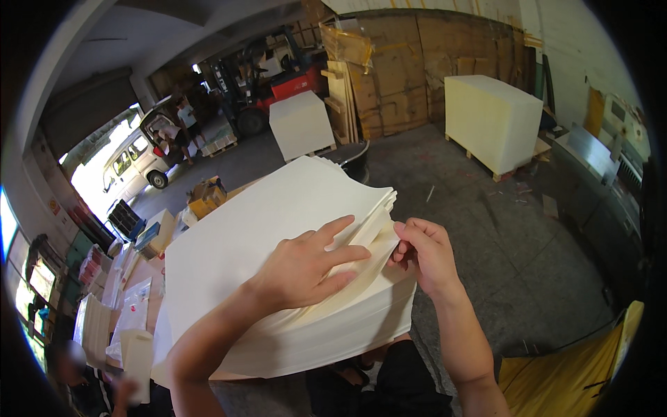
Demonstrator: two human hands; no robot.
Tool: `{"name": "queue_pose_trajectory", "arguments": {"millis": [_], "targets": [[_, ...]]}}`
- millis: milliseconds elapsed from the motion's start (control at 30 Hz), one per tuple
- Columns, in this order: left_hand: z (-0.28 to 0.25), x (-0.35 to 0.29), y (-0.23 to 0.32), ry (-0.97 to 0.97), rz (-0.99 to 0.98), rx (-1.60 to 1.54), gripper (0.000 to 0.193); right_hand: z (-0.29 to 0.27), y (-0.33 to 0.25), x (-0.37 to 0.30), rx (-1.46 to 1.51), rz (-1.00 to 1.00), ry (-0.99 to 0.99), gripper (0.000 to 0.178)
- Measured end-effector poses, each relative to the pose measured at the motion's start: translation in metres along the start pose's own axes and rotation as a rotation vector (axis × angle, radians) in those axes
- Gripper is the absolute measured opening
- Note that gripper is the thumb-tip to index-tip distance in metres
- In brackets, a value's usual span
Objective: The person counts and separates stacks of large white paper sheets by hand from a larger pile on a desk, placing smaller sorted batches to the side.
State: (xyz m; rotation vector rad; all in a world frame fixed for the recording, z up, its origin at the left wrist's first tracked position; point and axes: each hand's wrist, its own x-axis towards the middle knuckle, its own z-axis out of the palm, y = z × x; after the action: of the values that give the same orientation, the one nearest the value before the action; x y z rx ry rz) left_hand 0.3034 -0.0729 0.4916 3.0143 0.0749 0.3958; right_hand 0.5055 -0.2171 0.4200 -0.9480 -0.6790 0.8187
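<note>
Both hands [306,267] [424,254] — paper stack [243,229], perhaps unboxed

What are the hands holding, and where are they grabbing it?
The right hand pinches the lifted corner of a few sheets of the paper stack. The left hand presses flat on top.

A grey concrete floor [486,229] runs back to a wall lined with cardboard sheets [417,69]. Two pale blocks on pallets [490,118] [300,125] stand there, a red forklift [278,83] behind. Daylight pours through an open doorway at the left, where a white van [135,160] is parked.
</note>
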Motion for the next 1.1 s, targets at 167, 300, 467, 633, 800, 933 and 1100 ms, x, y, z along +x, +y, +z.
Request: {"name": "queue_pose_trajectory", "arguments": {"millis": [167, 300, 467, 633, 800, 933, 1100], "targets": [[0.002, -0.001, 0.004, 0.028, -0.005, -0.004, 0.059, 0.001, 0.002, 0.0, -0.005, -0.014, 0.007, 0.036], [-0.001, 0.0, 0.0, 0.007, 0.013, -0.02, 0.056, -0.001, 0.002, -0.001, -0.022, -0.018, 0.0, 0.037], [-0.006, 0.001, -0.002, -0.018, 0.004, -0.094, 0.045, -0.003, 0.001, -0.005, -0.135, -0.058, -0.007, 0.038], [-0.003, 0.001, 0.002, -0.032, -0.034, -0.033, 0.045, -0.005, 0.0, -0.002, -0.155, -0.031, -0.009, 0.036], [0.0, 0.0, 0.007, 0.018, -0.007, 0.005, 0.057, -0.004, -0.003, -0.002, 0.021, 0.012, -0.022, 0.033], [0.0, 0.001, 0.006, 0.007, -0.006, 0.002, 0.061, -0.006, 0.0, -0.001, 0.009, 0.001, -0.028, 0.033], [-0.001, 0.0, 0.001, 0.018, 0.022, -0.018, 0.06, -0.006, 0.012, -0.015, -0.311, -0.364, 0.34, 0.033]]}}
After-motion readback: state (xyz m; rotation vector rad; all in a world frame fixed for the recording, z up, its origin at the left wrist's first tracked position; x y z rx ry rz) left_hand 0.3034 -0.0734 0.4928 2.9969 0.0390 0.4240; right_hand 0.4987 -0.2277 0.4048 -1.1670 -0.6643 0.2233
